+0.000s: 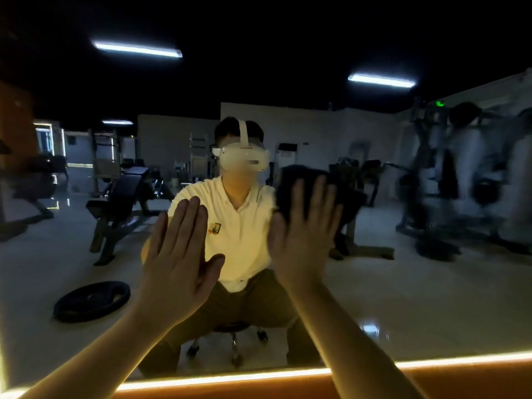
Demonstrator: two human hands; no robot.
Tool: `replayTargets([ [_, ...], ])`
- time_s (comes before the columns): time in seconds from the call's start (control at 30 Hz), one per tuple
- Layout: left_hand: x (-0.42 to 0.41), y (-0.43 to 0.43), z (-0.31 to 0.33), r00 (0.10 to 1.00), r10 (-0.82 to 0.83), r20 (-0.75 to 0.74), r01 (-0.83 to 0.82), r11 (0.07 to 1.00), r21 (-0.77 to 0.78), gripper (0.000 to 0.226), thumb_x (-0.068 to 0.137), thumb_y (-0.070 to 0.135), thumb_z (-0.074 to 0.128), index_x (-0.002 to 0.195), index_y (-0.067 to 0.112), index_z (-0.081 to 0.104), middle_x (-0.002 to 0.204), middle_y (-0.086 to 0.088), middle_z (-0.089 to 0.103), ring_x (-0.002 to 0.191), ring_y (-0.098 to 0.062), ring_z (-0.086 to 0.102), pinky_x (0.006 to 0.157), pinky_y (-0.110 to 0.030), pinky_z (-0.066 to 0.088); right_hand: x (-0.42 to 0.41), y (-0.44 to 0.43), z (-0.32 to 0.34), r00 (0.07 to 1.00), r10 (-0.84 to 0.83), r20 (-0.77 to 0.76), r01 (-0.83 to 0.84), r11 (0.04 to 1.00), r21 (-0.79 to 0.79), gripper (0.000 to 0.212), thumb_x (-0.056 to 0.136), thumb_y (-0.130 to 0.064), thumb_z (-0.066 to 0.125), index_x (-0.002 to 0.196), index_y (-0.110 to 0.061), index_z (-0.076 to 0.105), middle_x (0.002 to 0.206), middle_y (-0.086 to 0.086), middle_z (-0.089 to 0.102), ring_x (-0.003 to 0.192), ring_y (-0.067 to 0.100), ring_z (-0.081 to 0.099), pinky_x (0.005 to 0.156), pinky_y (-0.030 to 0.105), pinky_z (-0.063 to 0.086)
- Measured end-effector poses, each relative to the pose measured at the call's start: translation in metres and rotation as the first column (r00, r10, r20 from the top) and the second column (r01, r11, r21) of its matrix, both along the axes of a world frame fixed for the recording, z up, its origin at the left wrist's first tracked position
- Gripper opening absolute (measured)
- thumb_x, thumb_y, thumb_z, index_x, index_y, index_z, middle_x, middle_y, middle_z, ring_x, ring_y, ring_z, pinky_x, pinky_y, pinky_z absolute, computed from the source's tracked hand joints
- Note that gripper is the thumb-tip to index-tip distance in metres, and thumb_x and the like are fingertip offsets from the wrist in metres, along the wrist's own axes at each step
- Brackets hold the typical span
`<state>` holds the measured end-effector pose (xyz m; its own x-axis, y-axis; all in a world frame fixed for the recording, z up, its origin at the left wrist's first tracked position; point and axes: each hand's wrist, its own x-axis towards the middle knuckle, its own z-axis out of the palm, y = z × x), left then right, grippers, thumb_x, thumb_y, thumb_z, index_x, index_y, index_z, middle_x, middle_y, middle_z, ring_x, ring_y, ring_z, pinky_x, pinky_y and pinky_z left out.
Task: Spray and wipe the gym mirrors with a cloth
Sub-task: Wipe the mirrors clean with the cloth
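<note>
A large gym mirror [403, 283] fills the view and reflects a seated person and the room. My right hand [302, 234] lies flat with straight fingers, pressing a dark cloth [339, 194] against the glass at centre right. The cloth shows above and to the right of the fingers and looks blurred. My left hand [178, 254] is flat and open against the mirror at centre left, fingers together and thumb spread, holding nothing. No spray bottle is in view.
A glowing light strip [288, 375] runs along the mirror's lower edge above an orange ledge. Seen in the reflection are a weight plate [92, 300] on the floor, benches [123, 194], machines [460, 180] at right and a wheeled stool [233, 338].
</note>
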<state>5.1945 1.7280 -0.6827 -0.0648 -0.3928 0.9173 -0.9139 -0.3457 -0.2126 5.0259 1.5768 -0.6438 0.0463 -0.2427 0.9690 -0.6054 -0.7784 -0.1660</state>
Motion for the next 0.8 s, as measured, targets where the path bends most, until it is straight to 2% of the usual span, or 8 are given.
replayTargets([
  [0.13, 0.001, 0.008, 0.002, 0.999, -0.034, 0.016, 0.034, 0.999, 0.007, 0.073, 0.104, 0.041, 0.042, 0.162, -0.002, 0.026, 0.173, -0.019, 0.014, 0.161, -0.033, 0.015, 0.127, -0.061, 0.02, 0.03, 0.039, -0.016, 0.908, 0.066, -0.413, -0.168, 0.962, -0.216, 0.059, 0.111, -0.045, 0.03, 0.164, -0.022, 0.021, 0.173, 0.01, 0.005, 0.16, 0.03, 0.0, 0.128, 0.05, -0.002],
  [0.23, 0.002, 0.013, 0.01, 0.998, -0.049, 0.05, 0.049, 0.999, -0.008, 0.071, 0.103, 0.036, 0.046, 0.16, -0.003, 0.031, 0.172, -0.019, 0.019, 0.16, -0.033, 0.018, 0.127, -0.061, 0.021, 0.007, 0.015, -0.006, 0.848, -0.04, -0.528, -0.183, 0.913, -0.364, 0.055, 0.108, -0.036, 0.041, 0.161, -0.022, 0.033, 0.171, 0.008, 0.012, 0.159, 0.029, 0.008, 0.129, 0.047, -0.002],
  [0.33, 0.004, 0.012, 0.027, 0.997, -0.038, 0.074, 0.041, 0.998, -0.038, 0.079, 0.1, 0.04, 0.051, 0.161, -0.003, 0.027, 0.173, -0.019, 0.017, 0.161, -0.033, 0.016, 0.129, -0.058, 0.014, -0.034, -0.029, 0.017, 0.908, -0.072, -0.413, -0.069, 0.946, -0.315, 0.06, 0.102, -0.03, 0.055, 0.158, -0.019, 0.036, 0.17, 0.012, 0.019, 0.158, 0.033, 0.015, 0.127, 0.053, 0.011],
  [0.43, 0.007, 0.003, 0.045, 0.998, 0.003, 0.061, 0.001, 0.998, -0.065, 0.084, 0.1, 0.048, 0.049, 0.163, -0.001, 0.022, 0.173, -0.019, 0.016, 0.161, -0.033, 0.014, 0.13, -0.056, 0.011, -0.077, -0.065, 0.044, 0.992, -0.053, -0.118, 0.036, 0.99, -0.137, 0.056, 0.109, -0.038, 0.026, 0.156, -0.011, 0.042, 0.166, 0.018, 0.029, 0.154, 0.037, 0.025, 0.122, 0.061, 0.025],
  [0.5, 0.007, -0.002, 0.051, 0.998, 0.037, 0.043, -0.034, 0.997, -0.07, 0.087, 0.101, 0.053, 0.046, 0.163, -0.002, 0.021, 0.173, -0.02, 0.015, 0.161, -0.033, 0.013, 0.129, -0.058, 0.012, -0.088, -0.075, 0.06, 0.998, -0.053, 0.04, 0.053, 0.998, -0.016, 0.057, 0.106, -0.03, 0.026, 0.156, -0.008, 0.04, 0.166, 0.02, 0.029, 0.153, 0.04, 0.026, 0.119, 0.064, 0.027],
  [0.6, 0.007, -0.005, 0.052, 0.998, 0.058, 0.038, -0.056, 0.996, -0.072, 0.089, 0.101, 0.056, 0.045, 0.163, -0.003, 0.02, 0.173, -0.02, 0.013, 0.162, -0.033, 0.012, 0.129, -0.06, 0.014, -0.061, -0.058, 0.074, 0.985, -0.059, 0.163, 0.054, 0.998, 0.034, 0.061, 0.101, -0.026, 0.029, 0.159, -0.009, 0.036, 0.166, 0.022, 0.027, 0.153, 0.044, 0.023, 0.121, 0.065, 0.022],
  [0.7, 0.011, -0.005, 0.051, 0.995, 0.082, 0.058, -0.079, 0.995, -0.06, 0.09, 0.101, 0.058, 0.043, 0.163, -0.003, 0.021, 0.173, -0.02, 0.012, 0.162, -0.032, 0.011, 0.129, -0.059, 0.013, -0.015, -0.022, 0.073, 0.998, -0.009, 0.061, 0.012, 0.999, -0.051, 0.062, 0.102, -0.032, 0.032, 0.162, -0.015, 0.029, 0.17, 0.018, 0.016, 0.158, 0.038, 0.01, 0.127, 0.059, 0.009],
  [0.8, 0.016, -0.002, 0.051, 0.992, 0.101, 0.081, -0.099, 0.995, -0.028, 0.088, 0.103, 0.06, 0.037, 0.163, -0.002, 0.021, 0.173, -0.019, 0.011, 0.162, -0.032, 0.009, 0.129, -0.058, 0.014, 0.032, 0.02, 0.058, 0.979, 0.002, -0.203, -0.04, 0.982, -0.187, 0.067, 0.101, -0.032, 0.036, 0.165, -0.021, 0.019, 0.172, 0.014, 0.003, 0.159, 0.034, -0.003, 0.127, 0.055, -0.001],
])
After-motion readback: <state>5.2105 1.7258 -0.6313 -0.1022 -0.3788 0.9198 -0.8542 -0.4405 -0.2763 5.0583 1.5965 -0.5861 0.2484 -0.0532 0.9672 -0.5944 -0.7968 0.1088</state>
